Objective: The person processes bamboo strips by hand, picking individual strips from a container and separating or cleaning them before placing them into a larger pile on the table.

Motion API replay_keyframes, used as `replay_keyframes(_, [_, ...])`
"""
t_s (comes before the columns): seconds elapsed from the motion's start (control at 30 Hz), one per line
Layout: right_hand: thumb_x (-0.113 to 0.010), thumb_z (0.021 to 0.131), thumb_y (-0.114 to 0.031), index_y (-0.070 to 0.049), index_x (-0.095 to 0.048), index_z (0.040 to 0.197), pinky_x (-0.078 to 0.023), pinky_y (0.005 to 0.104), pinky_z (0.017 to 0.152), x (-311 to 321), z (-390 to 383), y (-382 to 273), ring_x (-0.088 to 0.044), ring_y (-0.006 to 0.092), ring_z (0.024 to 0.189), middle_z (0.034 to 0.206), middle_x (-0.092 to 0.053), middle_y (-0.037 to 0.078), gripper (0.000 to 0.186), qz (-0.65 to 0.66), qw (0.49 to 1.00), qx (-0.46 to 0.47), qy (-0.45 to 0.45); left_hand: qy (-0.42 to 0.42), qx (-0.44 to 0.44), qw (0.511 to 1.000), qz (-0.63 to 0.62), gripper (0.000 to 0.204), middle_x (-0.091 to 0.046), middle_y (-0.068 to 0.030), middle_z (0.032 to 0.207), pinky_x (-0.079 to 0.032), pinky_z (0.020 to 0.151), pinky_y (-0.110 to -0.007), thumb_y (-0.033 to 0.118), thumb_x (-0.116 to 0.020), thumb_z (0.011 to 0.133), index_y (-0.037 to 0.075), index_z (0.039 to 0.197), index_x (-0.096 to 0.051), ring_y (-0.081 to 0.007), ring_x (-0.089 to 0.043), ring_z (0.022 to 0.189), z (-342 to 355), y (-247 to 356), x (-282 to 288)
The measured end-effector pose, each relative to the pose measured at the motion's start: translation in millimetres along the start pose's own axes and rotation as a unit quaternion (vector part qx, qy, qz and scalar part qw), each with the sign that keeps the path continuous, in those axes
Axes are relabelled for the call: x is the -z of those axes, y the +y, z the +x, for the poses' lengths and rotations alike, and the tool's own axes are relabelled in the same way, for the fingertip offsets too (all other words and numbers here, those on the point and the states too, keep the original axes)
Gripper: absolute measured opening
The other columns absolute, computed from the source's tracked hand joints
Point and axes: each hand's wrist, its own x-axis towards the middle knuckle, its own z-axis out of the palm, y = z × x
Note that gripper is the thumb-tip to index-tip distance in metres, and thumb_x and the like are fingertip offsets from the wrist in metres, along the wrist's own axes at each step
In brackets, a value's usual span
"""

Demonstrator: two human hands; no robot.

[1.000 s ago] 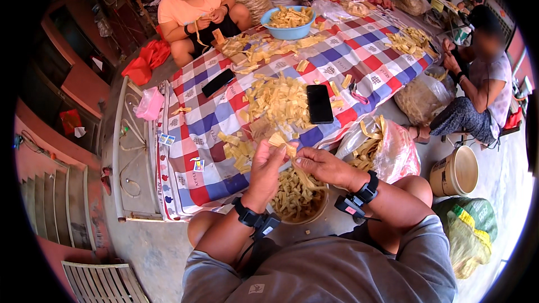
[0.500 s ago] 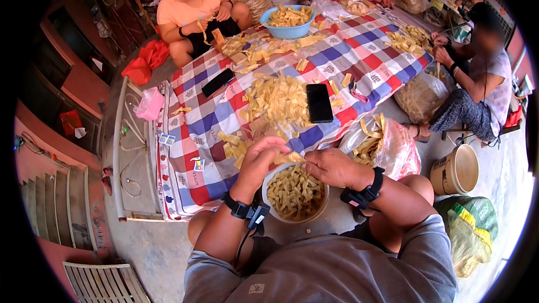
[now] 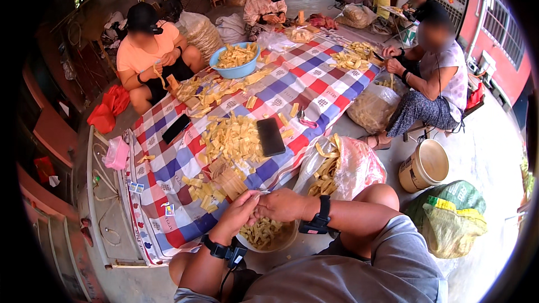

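Note:
My left hand (image 3: 240,215) and my right hand (image 3: 277,205) meet at the fingertips, both closed, over the near edge of the table. A small pale tip (image 3: 265,192) shows at the pinch; it looks like part of a pale yellow strip, the rest hidden by my fingers. Below them is a white bowl (image 3: 291,239) of short, twisted yellowish pieces (image 3: 259,234), partly covered by my hands. Just beyond lie a flat tan board (image 3: 227,179) and a heap of cut yellow strips (image 3: 231,137) on the checked tablecloth (image 3: 297,87).
A black phone (image 3: 271,137) lies by the heap, another phone (image 3: 176,129) farther left. Pink-handled scissors (image 3: 306,120) rest nearby. A bag of strips (image 3: 342,168), a bucket (image 3: 424,165) and a green sack (image 3: 449,219) stand right. Several people sit around; a blue basin (image 3: 236,67) is at the back.
My hands have drawn together, with the right one now against the left, hiding most of the strip that showed between them. The view has tilted up and turned right.

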Motion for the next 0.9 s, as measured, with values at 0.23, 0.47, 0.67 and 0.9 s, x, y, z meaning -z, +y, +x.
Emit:
replay_keyframes(0.23, [-0.049, 0.099, -0.034, -0.008, -0.064, 0.103, -0.052, 0.0489, 0.078, 1, -1, -11, -0.065, 0.0401, 0.087, 0.091, -0.068, 0.02, 0.031, 0.0, 0.998, 0.043, 0.047, 0.048, -0.035, 0.998, -0.021, 0.015, -0.053, 0.0032, 0.078, -0.034, 0.048, -0.019, 0.017, -0.05, 0.102, 0.009, 0.113, -0.056, -0.0033, -0.045, 0.058, -5, 3, 2])
replay_keyframes(0.47, [-0.05, 0.097, -0.033, -0.006, -0.065, 0.094, -0.051, 0.0494, 0.076, -3, -21, -38, -0.065, 0.0403, 0.086, 0.086, -0.067, 0.021, 0.031, -0.026, 0.995, 0.048, 0.089, 0.062, -0.046, 0.996, -0.046, 0.014, -0.052, 0.0026, 0.078, -0.031, 0.047, -0.019, 0.01, -0.05, 0.099, 0.009, 0.112, -0.054, -0.0025, -0.04, 0.054, -30, 12, -1])
replay_keyframes(0.67, [-0.051, 0.097, -0.034, -0.007, -0.065, 0.093, -0.052, 0.0493, 0.074, -6, -57, -65, -0.065, 0.0406, 0.084, 0.084, -0.066, 0.021, 0.031, -0.051, 0.995, 0.008, 0.083, 0.05, -0.082, 0.994, -0.05, 0.015, -0.051, 0.0031, 0.078, -0.027, 0.045, -0.019, 0.012, -0.05, 0.1, 0.01, 0.114, -0.053, -0.0021, -0.037, 0.052, -55, 0, -20])
replay_keyframes(0.9, [-0.061, 0.099, -0.02, 0.0, -0.065, 0.1, -0.047, 0.0322, 0.065, -10, -104, -76, -0.056, 0.0148, 0.067, 0.075, -0.061, 0.002, 0.021, 0.183, 0.978, -0.021, 0.099, 0.057, -0.111, 0.981, -0.15, 0.02, -0.047, 0.0006, 0.067, -0.032, 0.043, -0.023, 0.02, -0.051, 0.102, 0.007, 0.117, -0.052, -0.0067, -0.042, 0.048, -99, -7, -39])
